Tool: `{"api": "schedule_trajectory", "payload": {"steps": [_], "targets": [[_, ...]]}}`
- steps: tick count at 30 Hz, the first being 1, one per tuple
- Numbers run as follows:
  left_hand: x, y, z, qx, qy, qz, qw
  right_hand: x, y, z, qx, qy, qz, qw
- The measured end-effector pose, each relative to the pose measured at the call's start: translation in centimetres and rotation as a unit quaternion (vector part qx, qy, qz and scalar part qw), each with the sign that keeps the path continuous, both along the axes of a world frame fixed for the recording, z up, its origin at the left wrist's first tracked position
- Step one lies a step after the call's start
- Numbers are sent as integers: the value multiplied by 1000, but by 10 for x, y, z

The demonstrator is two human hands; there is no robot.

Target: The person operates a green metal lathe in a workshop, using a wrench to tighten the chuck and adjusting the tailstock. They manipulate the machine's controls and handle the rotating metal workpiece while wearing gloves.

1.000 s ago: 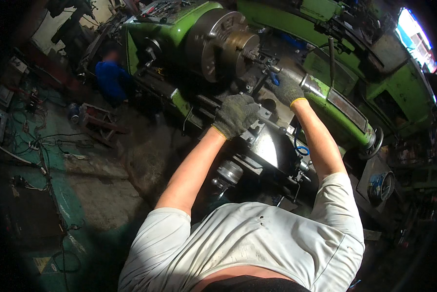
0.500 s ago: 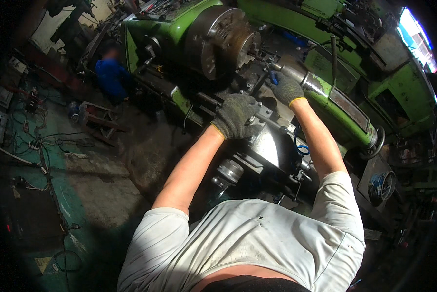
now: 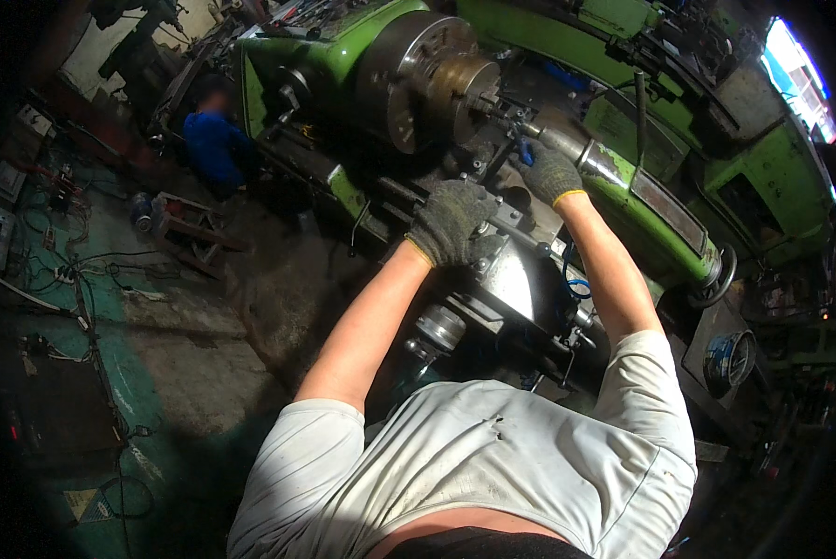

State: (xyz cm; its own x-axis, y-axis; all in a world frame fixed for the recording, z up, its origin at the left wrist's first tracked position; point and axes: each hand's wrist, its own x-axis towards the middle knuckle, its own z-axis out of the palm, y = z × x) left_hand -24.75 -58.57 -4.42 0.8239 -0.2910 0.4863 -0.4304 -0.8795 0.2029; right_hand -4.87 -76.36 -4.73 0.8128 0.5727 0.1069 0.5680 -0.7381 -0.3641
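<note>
A green lathe carries a large steel chuck (image 3: 390, 84) with a round brownish metal workpiece (image 3: 465, 84) in it. The bright tailstock quill (image 3: 560, 132) faces the workpiece, a slim tool between them. My left hand (image 3: 451, 224), in a dark grey knitted glove, lies over the tool post area of the carriage, fingers curled round a part mostly hidden beneath them. A lever with a dark ball knob (image 3: 543, 250) sticks out beside it. In the same kind of glove, my right hand (image 3: 550, 172) is closed round a blue-handled tool (image 3: 525, 149), just below the quill.
A blue hose (image 3: 578, 287) hangs by the carriage. The tailstock handwheel (image 3: 716, 278) is at the right, near a round container (image 3: 730, 359). Far left, a person in blue (image 3: 215, 144) crouches behind a metal frame (image 3: 190, 233). Cables (image 3: 87, 307) cross the left floor.
My right hand has shifted very slightly down, still with the blue-handled tool. My left hand stays nearly in place. The slim tool by the workpiece shows more clearly.
</note>
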Motion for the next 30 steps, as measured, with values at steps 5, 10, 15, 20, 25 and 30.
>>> {"api": "schedule_trajectory", "payload": {"steps": [5, 10, 15, 20, 25, 30], "targets": [[-2, -4, 11, 3, 12, 2, 1000, 4, -3, -3, 2, -4, 2, 1000], [-2, -3, 9, 1, 3, 6, 1000, 2, 0, 5, 58, 19, 6, 998], [0, -3, 8, 0, -1, 0, 1000, 1, -1, 12, 61, 13, 4, 998], [-1, -2, 9, 3, 7, 0, 1000, -1, 2, 18, 80, 6, 14, 997], [-1, 0, 2, -18, -17, -4, 1000, 18, 3, 5, 109, 103, -8, 989], [-1, 0, 1, -26, -17, -7, 999, 42, -2, -6, 130, 155, 9, 979]]}}
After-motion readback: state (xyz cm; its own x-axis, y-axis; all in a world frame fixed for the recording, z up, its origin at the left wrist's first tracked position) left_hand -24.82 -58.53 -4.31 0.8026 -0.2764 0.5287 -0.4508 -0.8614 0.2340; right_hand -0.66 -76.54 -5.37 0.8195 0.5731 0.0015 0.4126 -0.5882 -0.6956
